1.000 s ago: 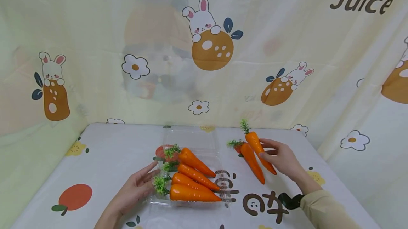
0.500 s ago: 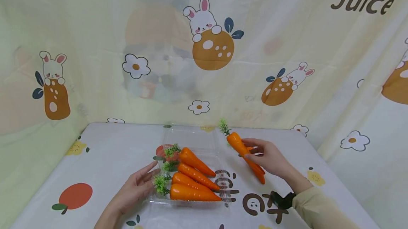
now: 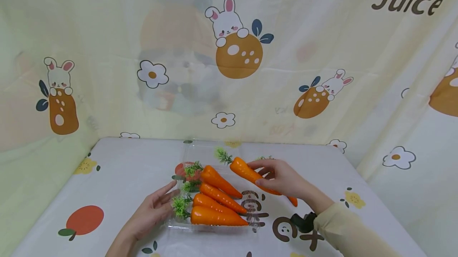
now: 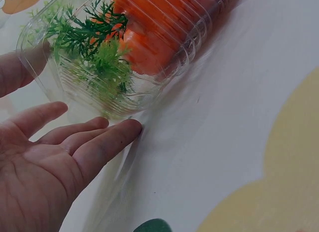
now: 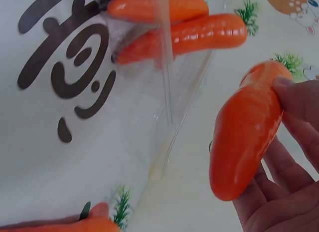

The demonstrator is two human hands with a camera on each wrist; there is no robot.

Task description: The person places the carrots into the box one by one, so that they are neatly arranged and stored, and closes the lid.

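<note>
My right hand [image 3: 286,179] pinches an orange toy carrot [image 3: 246,170] between thumb and fingers, its green top pointing left, just off the right side of a clear plastic box [image 3: 211,229]. In the right wrist view, the held carrot [image 5: 244,137] appears large beside the box's edge. Several carrots [image 3: 218,217] lie side by side in the box, tops to the left. At the box's left end is my left hand [image 3: 152,211]. Its fingers stretch out against or very near the wall, as the left wrist view shows the hand [image 4: 45,167].
Another loose carrot lies on the table right of the box, mostly behind my right hand, with only its tip [image 3: 292,201] and leaves [image 3: 266,157] showing. The box's clear lid [image 3: 212,153] lies folded back. A printed curtain [image 3: 179,102] hangs behind the table.
My right hand has carried its carrot leftward from beside the loose carrot to the box's right edge. My left hand and the carrots in the box have stayed put.
</note>
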